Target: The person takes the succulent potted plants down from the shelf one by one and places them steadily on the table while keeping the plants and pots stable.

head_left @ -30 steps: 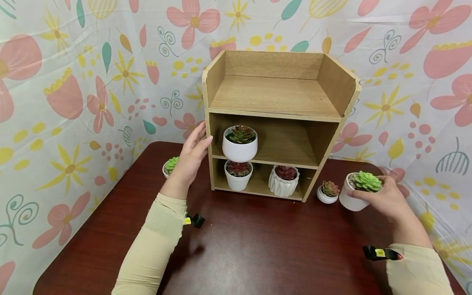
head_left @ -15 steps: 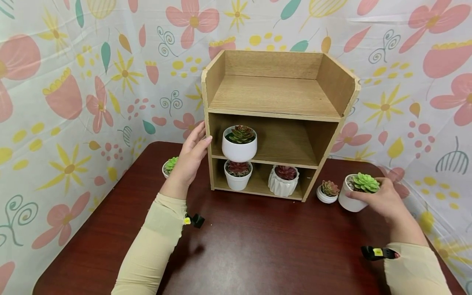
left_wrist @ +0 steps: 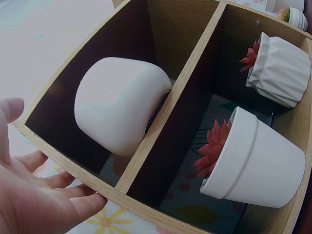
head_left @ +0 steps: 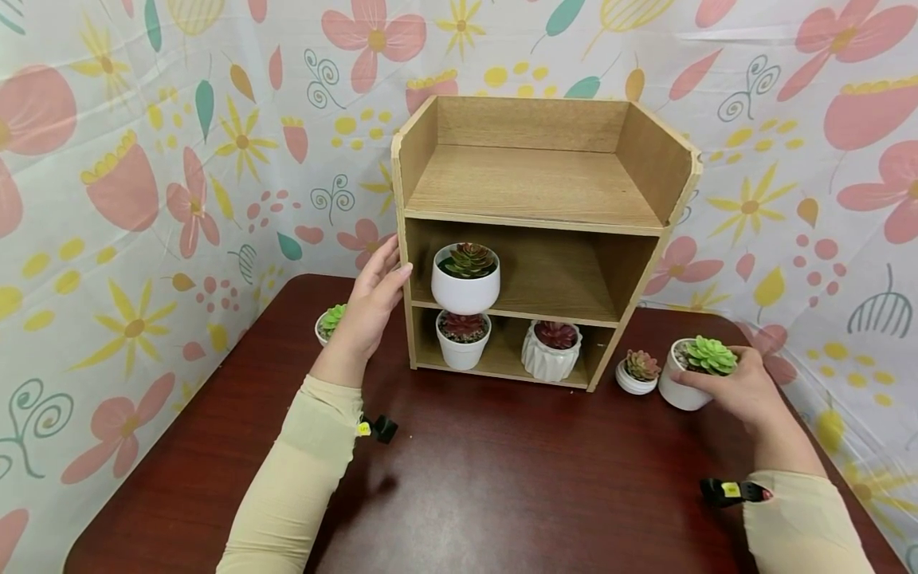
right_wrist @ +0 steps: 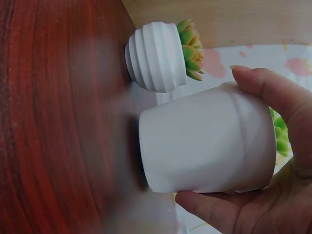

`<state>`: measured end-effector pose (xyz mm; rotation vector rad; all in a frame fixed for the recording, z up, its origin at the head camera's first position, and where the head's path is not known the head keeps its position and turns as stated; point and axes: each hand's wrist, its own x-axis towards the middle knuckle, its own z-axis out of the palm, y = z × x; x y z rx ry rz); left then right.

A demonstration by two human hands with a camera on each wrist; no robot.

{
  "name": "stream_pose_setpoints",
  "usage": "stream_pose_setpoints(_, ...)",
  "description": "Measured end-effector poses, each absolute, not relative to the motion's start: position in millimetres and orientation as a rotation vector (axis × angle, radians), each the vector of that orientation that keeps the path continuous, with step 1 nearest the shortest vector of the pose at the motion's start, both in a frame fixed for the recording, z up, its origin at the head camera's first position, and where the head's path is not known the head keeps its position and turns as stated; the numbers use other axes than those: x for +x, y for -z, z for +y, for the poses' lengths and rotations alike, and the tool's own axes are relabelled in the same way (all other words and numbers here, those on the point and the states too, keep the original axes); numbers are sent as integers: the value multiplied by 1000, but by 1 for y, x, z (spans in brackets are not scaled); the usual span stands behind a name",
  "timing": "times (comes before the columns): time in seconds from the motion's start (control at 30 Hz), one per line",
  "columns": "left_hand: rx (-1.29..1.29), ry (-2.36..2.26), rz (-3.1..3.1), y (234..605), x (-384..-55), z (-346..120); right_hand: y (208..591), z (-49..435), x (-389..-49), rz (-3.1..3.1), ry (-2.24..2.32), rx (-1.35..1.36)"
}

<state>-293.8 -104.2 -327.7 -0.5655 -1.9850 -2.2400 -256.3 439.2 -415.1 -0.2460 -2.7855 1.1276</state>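
Note:
My right hand [head_left: 753, 387] grips a white pot [right_wrist: 204, 141] with a bright green succulent [head_left: 708, 355] at the table's right side. Thumb and fingers lie on opposite sides of the pot near its rim. The pot's base is close over the table in the right wrist view. Just left of it stands a small ribbed white pot [right_wrist: 156, 57] with a reddish-green succulent. My left hand [head_left: 367, 311] rests with extended fingers against the left side of a wooden shelf unit [head_left: 538, 187]; in the left wrist view its fingertips [left_wrist: 92, 202] are at the panel edge.
A rounded white pot [head_left: 466, 293] with a succulent stands on the middle shelf at left. Below are a smooth white pot [head_left: 462, 355] and a fluted white pot [head_left: 548, 363] with dark red succulents. Another green succulent [head_left: 331, 320] is partly behind my left wrist.
My right hand and the pot it holds have shifted slightly left, toward the small ribbed pot. The left hand stays against the shelf unit.

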Motion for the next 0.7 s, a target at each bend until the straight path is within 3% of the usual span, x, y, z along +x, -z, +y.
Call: stream_pose_setpoints(0.7, -572, 2213, -1984, 328, -294, -104, 420, 439, -260, -2762, -1076, -208)
